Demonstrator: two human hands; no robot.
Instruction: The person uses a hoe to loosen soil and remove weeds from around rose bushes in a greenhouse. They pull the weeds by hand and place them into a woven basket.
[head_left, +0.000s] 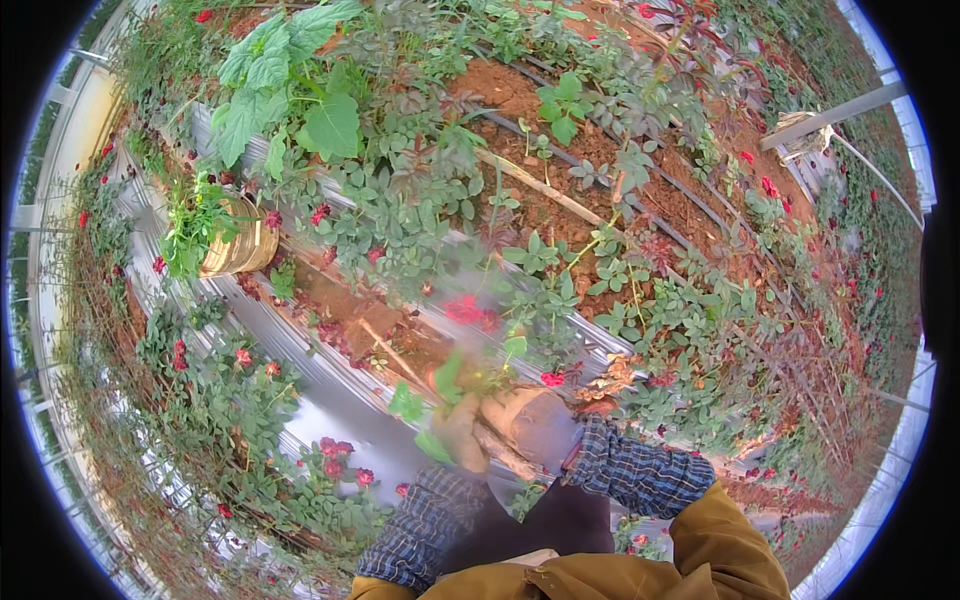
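Note:
My left hand (459, 433) is low in the middle, blurred, beside some green leafy stems (448, 379). Just to its right is my right hand (529, 424), bent over close to the same greenery; its fingers are hard to make out. A light brown stick or stem (504, 450) lies between the two hands, slanting towards my body. Whether either hand grips the stems or the stick cannot be told. Both forearms wear blue checked sleeve covers. A small red flower (553, 379) shows just above my right hand.
A woven basket (244, 238) filled with green plants stands at the upper left on silvery plastic mulch (259, 322). Rose bushes with red blooms (330, 457) grow in rows on both sides. Black drip lines (551, 150) cross the red soil above, and a metal post (832, 116) juts in at the upper right.

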